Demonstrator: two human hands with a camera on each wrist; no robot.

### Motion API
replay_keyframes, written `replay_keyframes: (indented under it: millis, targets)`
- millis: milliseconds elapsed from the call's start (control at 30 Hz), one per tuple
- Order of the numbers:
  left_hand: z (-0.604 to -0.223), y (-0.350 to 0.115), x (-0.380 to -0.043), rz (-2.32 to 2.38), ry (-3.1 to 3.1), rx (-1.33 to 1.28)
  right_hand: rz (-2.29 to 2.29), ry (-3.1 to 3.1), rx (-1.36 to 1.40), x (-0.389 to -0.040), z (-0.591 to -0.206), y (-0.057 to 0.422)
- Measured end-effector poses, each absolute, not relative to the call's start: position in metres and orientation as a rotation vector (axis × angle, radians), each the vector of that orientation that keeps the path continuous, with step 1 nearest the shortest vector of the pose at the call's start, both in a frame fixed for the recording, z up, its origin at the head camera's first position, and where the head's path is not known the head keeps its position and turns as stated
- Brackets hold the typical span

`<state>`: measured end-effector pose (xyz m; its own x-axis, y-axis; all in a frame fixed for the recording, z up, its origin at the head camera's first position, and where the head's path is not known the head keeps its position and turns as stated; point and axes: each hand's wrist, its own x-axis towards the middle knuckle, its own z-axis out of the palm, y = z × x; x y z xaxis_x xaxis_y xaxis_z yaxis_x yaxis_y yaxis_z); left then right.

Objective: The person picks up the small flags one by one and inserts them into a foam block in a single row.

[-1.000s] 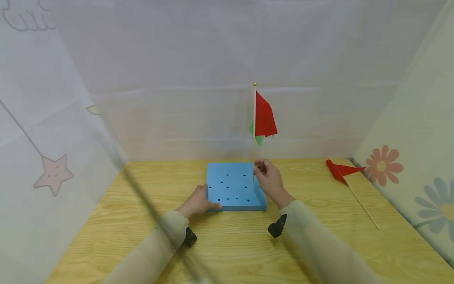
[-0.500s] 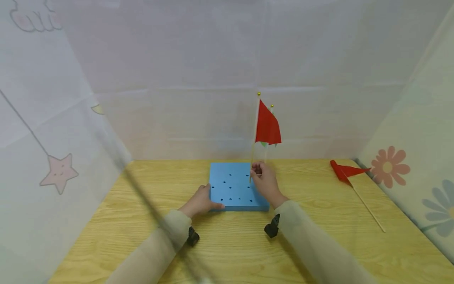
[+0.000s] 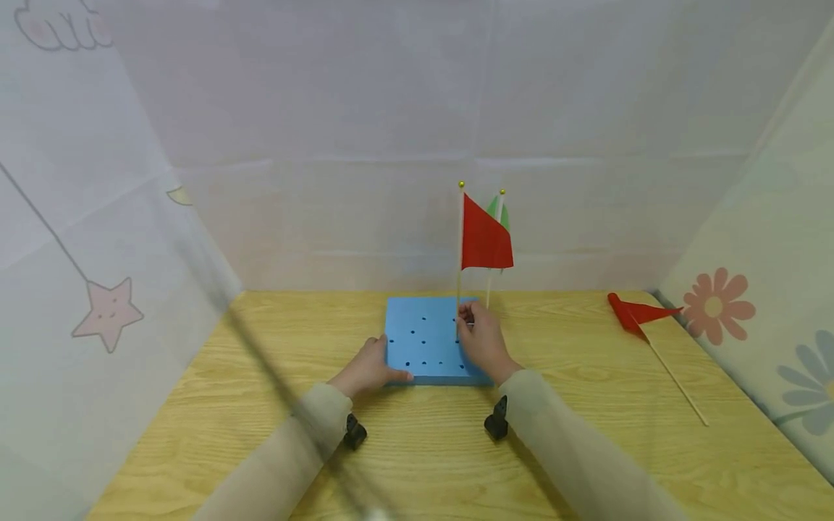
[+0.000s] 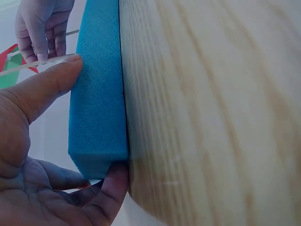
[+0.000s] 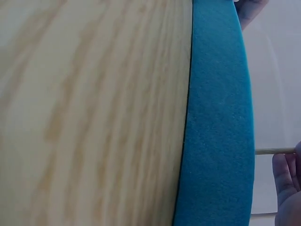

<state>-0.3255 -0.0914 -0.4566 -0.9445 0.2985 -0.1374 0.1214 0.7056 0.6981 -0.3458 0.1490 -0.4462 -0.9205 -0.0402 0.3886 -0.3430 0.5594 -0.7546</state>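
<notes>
A light blue foam board (image 3: pixel 404 311) dotted with small dark holes lies on the table. My left hand (image 3: pixel 371 369) holds its front left corner; in the left wrist view the thumb (image 4: pixel 56 77) is at the upper edge and the fingers lie against the side. Over the board's right part, my right hand (image 3: pixel 483 340) pinches the thin wooden stick (image 5: pixel 270 151) of a red flag (image 3: pixel 483 239) with a gold ball on top. That stick is upright, its lower end close over the holes. Behind it stands a green flag (image 3: pixel 504 214), mostly covered by the red cloth.
Another red flag (image 3: pixel 632 315), its cloth partly rolled, lies on the wooden table (image 3: pixel 560 347) to the right. Printed cloth walls (image 3: pixel 326 108) surround the table at the back and sides. A blurred dark line (image 3: pixel 260 354) crosses the head view at left.
My right hand has carried the red flag slightly left and down, and its stick has come upright. More of the green flag's pole shows. My left hand keeps its hold on the foam board.
</notes>
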Motion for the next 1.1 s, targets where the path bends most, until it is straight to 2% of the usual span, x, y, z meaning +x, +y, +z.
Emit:
replay_keyframes:
  millis: [1100]
  targets:
    - [-0.453,-0.091,-0.324,1.052,2.666,0.3,1.239,-2.456,0.297,-0.339,-0.458,0.145]
